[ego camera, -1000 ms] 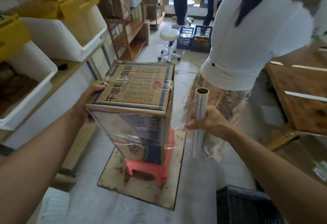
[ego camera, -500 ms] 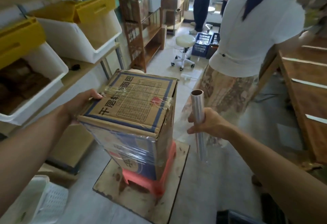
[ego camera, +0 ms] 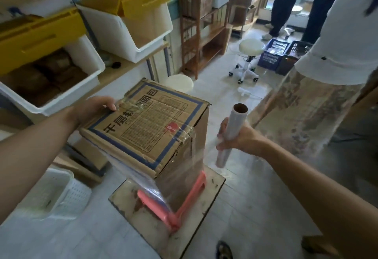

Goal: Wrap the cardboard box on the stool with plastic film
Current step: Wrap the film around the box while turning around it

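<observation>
A tall cardboard box [ego camera: 151,124] with blue borders and printed characters stands on a pink plastic stool [ego camera: 155,203]. Clear plastic film covers its sides, and a sheet stretches from its right face to the roll. My left hand [ego camera: 96,109] presses on the box's top left edge, thumb on top. To the right of the box, my right hand [ego camera: 235,136] is closed around an upright roll of plastic film [ego camera: 231,134] with a cardboard core.
The stool sits on a brown board [ego camera: 200,213] on the tiled floor. White bins with yellow lids [ego camera: 126,23] fill shelves at left. A white basket [ego camera: 59,195] lies at lower left. A person in a white top [ego camera: 337,40] stands at right. Round stools [ego camera: 249,54] and crates [ego camera: 274,54] are behind.
The view has swung around the box toward its right corner. My right hand with the roll has come nearer the box's right face. My left hand stays on the top left edge.
</observation>
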`<control>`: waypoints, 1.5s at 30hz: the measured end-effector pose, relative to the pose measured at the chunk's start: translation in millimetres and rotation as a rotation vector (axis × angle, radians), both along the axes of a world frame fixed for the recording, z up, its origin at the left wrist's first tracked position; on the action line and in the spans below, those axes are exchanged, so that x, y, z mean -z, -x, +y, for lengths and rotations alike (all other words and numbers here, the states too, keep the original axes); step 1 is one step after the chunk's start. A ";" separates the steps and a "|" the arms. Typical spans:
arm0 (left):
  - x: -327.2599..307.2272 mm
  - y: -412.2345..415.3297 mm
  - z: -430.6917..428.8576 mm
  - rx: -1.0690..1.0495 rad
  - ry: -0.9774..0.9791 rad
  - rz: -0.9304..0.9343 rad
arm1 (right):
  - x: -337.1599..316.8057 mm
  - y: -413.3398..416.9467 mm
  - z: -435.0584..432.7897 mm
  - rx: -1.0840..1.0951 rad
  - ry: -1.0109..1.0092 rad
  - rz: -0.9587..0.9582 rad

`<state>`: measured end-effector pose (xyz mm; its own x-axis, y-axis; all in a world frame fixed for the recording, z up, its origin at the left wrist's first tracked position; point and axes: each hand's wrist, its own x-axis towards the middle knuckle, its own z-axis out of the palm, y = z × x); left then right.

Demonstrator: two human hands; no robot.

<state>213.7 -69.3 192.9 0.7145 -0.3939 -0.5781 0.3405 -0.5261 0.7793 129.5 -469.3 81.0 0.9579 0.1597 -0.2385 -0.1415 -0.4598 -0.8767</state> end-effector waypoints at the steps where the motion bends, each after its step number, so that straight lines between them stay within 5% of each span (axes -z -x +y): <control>1: -6.8 4.4 -9.3 0.017 0.005 0.004 | 0.8 -6.9 -1.3 -0.023 -0.033 0.010; 10: -19.5 -17.5 -62.1 -0.157 -0.415 -0.091 | -6.1 -60.4 -21.1 -0.370 -0.014 0.113; 18: 18.2 -39.2 -102.6 -0.349 -0.923 -0.465 | -0.9 -94.7 -13.6 -0.357 0.031 -0.012; 23: 24.5 -36.6 -100.2 -0.338 -0.927 -0.541 | 2.5 -109.3 -20.1 -0.397 -0.087 0.151; 31: 29.0 -37.9 -98.5 -0.326 -0.889 -0.620 | 21.3 -137.3 -16.3 -0.409 -0.046 0.037; 38: 28.7 -32.1 -101.8 -0.397 -0.892 -0.609 | 23.5 -186.0 2.1 -0.719 -0.020 -0.094; 45: 27.1 -29.8 -109.2 -0.454 -0.956 -0.529 | 20.8 -230.0 -1.4 -0.977 -0.066 0.031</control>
<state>243.5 -178.5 165.8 0.9166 0.3894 -0.0906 0.3997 -0.8861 0.2349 359.5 -470.7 60.2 0.3897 0.8934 -0.2234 0.2517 -0.3367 -0.9073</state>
